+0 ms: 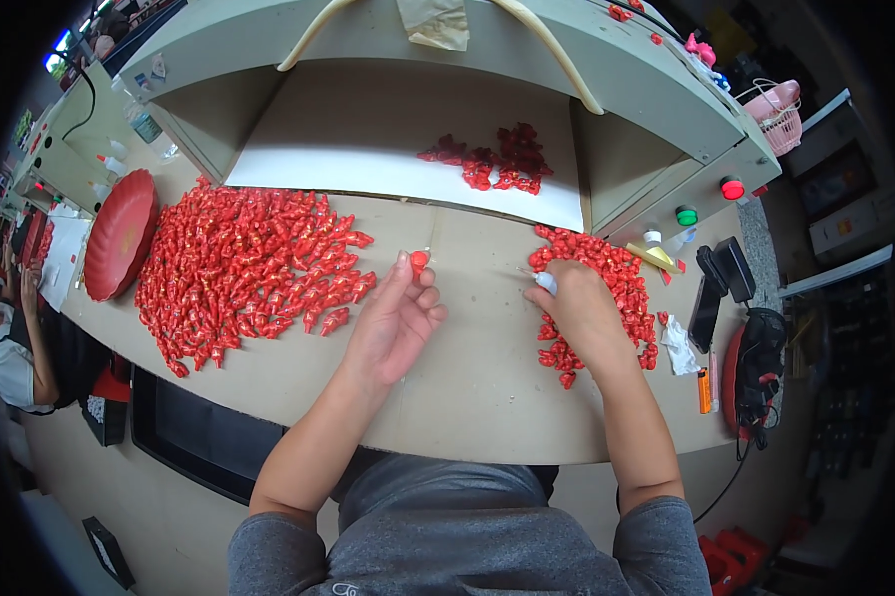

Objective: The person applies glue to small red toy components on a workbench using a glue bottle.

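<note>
My left hand [396, 323] is palm up over the middle of the table, pinching a small red plastic piece [419, 260] between thumb and fingertips. In my right hand [588, 310] is a small white glue bottle [546, 282], its thin tip pointing left toward the red piece but apart from it. Beneath and around the right hand lies a pile of small red pieces [606, 253]. To the left of my left hand spreads a large heap of longer red figures [239, 268] with gold marks.
A pale cabinet [656, 84] spans the back, with a few red figures [497, 164] on its white floor. A red dish [122, 235] leans at the left. Crumpled tissue [679, 346], an orange lighter [704, 390] and a phone [704, 313] lie right. Another person [30, 348] sits far left.
</note>
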### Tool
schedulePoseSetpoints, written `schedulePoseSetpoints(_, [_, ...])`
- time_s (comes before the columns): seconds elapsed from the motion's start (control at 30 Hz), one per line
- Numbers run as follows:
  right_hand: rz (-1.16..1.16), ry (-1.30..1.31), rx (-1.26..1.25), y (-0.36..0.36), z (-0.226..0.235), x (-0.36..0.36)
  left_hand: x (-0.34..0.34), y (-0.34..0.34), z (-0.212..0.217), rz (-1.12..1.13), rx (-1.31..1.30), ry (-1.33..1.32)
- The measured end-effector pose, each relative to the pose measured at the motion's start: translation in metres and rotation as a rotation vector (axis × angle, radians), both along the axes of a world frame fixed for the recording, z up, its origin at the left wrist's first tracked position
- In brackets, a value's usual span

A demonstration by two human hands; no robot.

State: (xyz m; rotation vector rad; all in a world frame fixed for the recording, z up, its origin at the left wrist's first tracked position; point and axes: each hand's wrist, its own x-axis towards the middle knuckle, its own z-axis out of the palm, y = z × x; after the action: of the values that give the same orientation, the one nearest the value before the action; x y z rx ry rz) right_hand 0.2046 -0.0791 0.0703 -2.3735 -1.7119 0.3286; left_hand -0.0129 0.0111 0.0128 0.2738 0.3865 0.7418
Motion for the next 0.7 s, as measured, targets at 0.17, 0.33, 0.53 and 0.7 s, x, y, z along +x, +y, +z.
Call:
schedulePoseSetpoints(0.17, [-0.113,0.915,0.046,0.003,0.001,-0.001,0.003,-0.007,-0.002,-0.079,0.047,-0.005])
schedulePoseSetpoints(0.33, [-0.173,1.446,0.17,0.008,-0.005,-0.027,0.003,-0.017,-0.002,-0.207,0.114,0.08])
schedulePoseSetpoints(0.53, [-0.247,1.451,0.403,0.012,-0.025,-0.048,0.012,-0.018,-0.001,-0.214,0.149,0.068])
schedulePoseSetpoints(0.7, [-0.194,1.384,0.383,0.01,-0.015,-0.046,0.012,-0.017,-0.006,-0.225,0.147,0.096])
